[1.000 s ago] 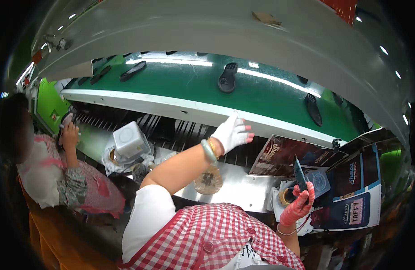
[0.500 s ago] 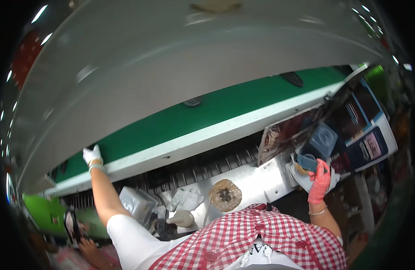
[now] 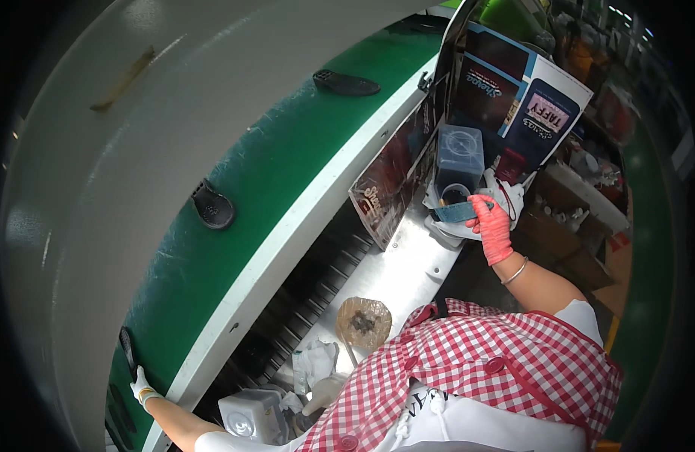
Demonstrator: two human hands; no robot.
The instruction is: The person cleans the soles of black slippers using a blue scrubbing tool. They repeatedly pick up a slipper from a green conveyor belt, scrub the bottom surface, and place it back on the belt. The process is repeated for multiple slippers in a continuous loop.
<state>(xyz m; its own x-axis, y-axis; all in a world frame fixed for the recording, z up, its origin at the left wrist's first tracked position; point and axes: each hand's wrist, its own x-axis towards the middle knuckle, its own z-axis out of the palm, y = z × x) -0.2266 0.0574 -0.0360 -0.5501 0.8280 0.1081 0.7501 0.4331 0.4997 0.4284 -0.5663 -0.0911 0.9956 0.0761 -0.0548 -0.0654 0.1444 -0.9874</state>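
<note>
My left hand [image 3: 142, 389], in a white glove, reaches onto the green conveyor belt [image 3: 264, 166] at the lower left. Its fingers close on the near end of a black shoe sole [image 3: 127, 348], though the grip is partly hidden. In a pink glove, my right hand [image 3: 492, 228] pinches a flat blue-grey tool [image 3: 454, 212] whose exact kind I cannot make out. That tool is held just in front of a small clear cup [image 3: 454, 193] with dark contents. More black soles lie apart on the belt: one sole [image 3: 214, 207] midway and another sole [image 3: 347, 83] farther off.
A curved grey hood [image 3: 68, 188] overhangs the belt, which a white rail [image 3: 287, 241] borders. On the metal shelf [image 3: 396, 275] are a round brown-wrapped roll [image 3: 364, 322], crumpled white cloth [image 3: 315, 365] and a clear plastic box [image 3: 251, 416]. Printed cardboard panels [image 3: 506, 90] stand behind a translucent container [image 3: 460, 154].
The view has swung to the right, showing more of the cardboard and belt. My left hand remains at the belt's lower left; my right still holds the flat blue-grey tool near the cup.
</note>
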